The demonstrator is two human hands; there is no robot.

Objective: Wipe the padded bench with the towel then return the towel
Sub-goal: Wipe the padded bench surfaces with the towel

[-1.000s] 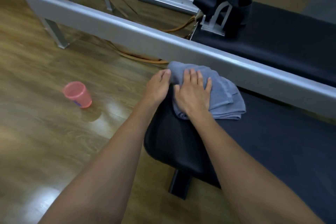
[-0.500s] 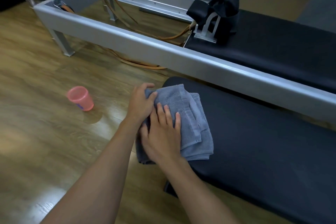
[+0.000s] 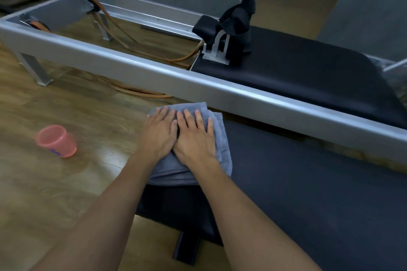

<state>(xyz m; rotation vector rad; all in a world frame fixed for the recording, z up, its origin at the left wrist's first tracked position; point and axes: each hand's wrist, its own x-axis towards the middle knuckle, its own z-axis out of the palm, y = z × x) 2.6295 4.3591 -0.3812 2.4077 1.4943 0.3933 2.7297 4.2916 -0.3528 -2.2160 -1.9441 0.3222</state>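
Two hands are laid flat on the folded grey towel (image 3: 222, 149), the left hand (image 3: 157, 136) and the right hand (image 3: 195, 141) side by side with fingers straight and slightly spread. Nothing is pinched or curled round; the cloth is only pressed down. The towel is found at the far left corner of the padded bench (image 3: 308, 193), just beside the metal frame (image 3: 154, 72) of the machine behind it.

The towel is judged to be light, soft and limp, folded in several layers that could slip over one another when pushed. On the smooth dark bench cover it should be slid easily, provided pressure is spread broadly and evenly across the stack. The padding is expected to give a little under the palms. For the return, the towel is best gathered at its folded edge near the wrists, or scooped up whole, so that the layers are not allowed to unfold.

Much of the towel is hidden beneath the hands, so its full fold cannot be made out. Whether it is damp or dry cannot be told. The bench is cut off at the right and lower edges of the view, and only one short leg (image 3: 186, 248) is seen under it. The place for the towel's return is not shown. The print on the pink cup (image 3: 56, 141) on the floor is too small to be read.
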